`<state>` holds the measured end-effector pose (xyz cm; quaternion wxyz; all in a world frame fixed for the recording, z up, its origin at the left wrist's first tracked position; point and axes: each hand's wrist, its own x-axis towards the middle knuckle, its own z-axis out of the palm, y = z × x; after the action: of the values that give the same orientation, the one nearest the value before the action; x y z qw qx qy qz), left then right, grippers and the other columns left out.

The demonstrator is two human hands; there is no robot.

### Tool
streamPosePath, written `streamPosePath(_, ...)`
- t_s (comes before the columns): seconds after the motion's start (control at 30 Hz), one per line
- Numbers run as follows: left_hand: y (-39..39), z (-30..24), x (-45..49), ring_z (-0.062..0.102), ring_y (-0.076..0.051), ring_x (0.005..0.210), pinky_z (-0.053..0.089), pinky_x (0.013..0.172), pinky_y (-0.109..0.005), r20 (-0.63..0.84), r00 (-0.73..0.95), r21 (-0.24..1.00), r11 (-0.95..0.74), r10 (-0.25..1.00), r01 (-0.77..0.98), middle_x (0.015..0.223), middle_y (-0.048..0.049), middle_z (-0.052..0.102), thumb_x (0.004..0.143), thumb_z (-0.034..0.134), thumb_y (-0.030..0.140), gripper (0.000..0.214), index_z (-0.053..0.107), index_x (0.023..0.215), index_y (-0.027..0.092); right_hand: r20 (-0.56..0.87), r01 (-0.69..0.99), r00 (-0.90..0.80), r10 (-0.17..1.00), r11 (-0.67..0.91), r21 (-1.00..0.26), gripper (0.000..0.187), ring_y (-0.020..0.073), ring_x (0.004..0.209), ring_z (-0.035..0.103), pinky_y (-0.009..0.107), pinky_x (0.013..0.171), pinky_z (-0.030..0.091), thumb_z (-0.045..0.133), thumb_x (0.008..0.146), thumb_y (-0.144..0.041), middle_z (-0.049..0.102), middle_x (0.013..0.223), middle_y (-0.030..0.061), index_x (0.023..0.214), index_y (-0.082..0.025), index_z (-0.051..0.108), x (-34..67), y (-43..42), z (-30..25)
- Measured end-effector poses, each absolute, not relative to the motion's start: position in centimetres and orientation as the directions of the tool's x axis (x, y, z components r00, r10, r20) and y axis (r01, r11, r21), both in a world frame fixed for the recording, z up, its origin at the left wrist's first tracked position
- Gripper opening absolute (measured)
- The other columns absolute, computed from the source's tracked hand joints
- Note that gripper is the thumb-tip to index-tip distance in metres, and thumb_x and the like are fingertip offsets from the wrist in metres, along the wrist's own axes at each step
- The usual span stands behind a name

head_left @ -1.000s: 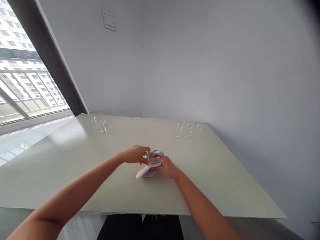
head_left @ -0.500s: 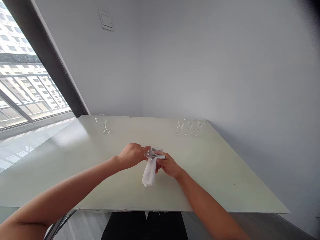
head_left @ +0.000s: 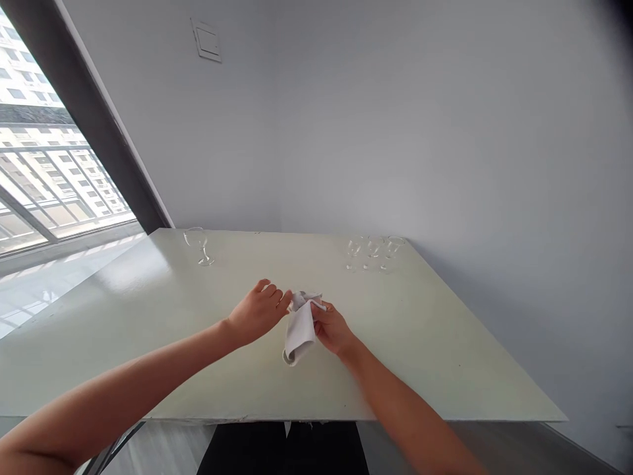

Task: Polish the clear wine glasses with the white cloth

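Observation:
Above the near middle of the table, my left hand (head_left: 261, 313) is closed, its fingers curled round the end of a glass goblet (head_left: 297, 300). Fingers and fabric hide most of that goblet. My right hand (head_left: 333, 327) grips a white cloth (head_left: 299, 334) against it, thumb on top. Part of the cloth is bunched at the goblet, and a long fold hangs below, over the tabletop.
The pale table (head_left: 405, 356) reaches a grey wall. One stemmed glass (head_left: 202, 247) stands at the back left. Three more stemmed glasses (head_left: 373, 249) stand in a row at the back right. A window (head_left: 54, 158) is at the left.
The hanging fold of cloth has swung and turned, its lower end now curled. My left hand has rotated slightly, knuckles raised, and my right hand has shifted a little on the cloth.

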<state>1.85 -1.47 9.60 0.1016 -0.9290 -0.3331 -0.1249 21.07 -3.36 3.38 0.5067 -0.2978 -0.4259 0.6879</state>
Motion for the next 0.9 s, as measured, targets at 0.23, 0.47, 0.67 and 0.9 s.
streamPosePath(0.23,0.2,10.9,-0.5,0.049,-0.013,0.052,0.036,0.053,-0.024,-0.166,0.688,0.582,-0.493,0.706,0.646,0.055,0.0010,0.055,0.077,0.053,0.044,0.026,0.064,0.079,0.021,0.276,0.070,-0.553,0.786,0.374,-0.925,0.029,0.0193,0.086,0.062,0.032,0.074,0.048,0.055,0.080,-0.022,0.067,0.094,0.0034,0.107,-0.024,0.063,21.3,-4.4,3.7)
streamPosePath(0.47,-0.2,9.1,-2.3,0.033,-0.008,0.037,0.042,0.045,-0.026,-0.489,0.777,0.867,0.317,0.397,0.384,0.042,0.0054,0.036,0.077,0.047,0.055,0.049,0.064,0.093,0.012,0.596,0.505,-0.520,0.611,0.783,-0.363,0.047,0.0178,0.087,0.063,0.027,0.073,0.048,0.044,0.074,-0.004,0.067,0.101,0.0020,0.114,-0.025,0.059,23.2,-3.1,3.1)
streamPosePath(0.67,0.0,9.3,-2.1,0.046,-0.011,0.052,0.041,0.050,-0.023,-0.403,0.456,0.867,0.172,0.794,0.468,0.055,0.0029,0.044,0.074,0.052,0.052,0.042,0.061,0.093,0.016,0.777,0.678,-0.252,0.577,0.678,-0.284,0.049,0.0238,0.110,0.051,0.041,0.089,0.041,0.040,0.077,-0.005,0.061,0.115,0.0042,0.121,-0.023,0.053,24.9,-2.5,4.2)
streamPosePath(0.9,-1.4,7.9,0.5,0.052,-0.013,0.056,0.035,0.054,-0.024,-0.065,0.499,0.349,-0.448,0.864,0.823,0.061,-0.0008,0.057,0.083,0.039,0.031,0.024,0.058,0.076,0.019,0.667,0.597,-0.536,0.518,0.791,-0.133,0.027,0.0275,0.112,0.046,0.054,0.104,0.019,0.052,0.081,-0.040,0.065,0.098,0.0058,0.098,-0.021,0.063,20.5,-4.6,4.4)
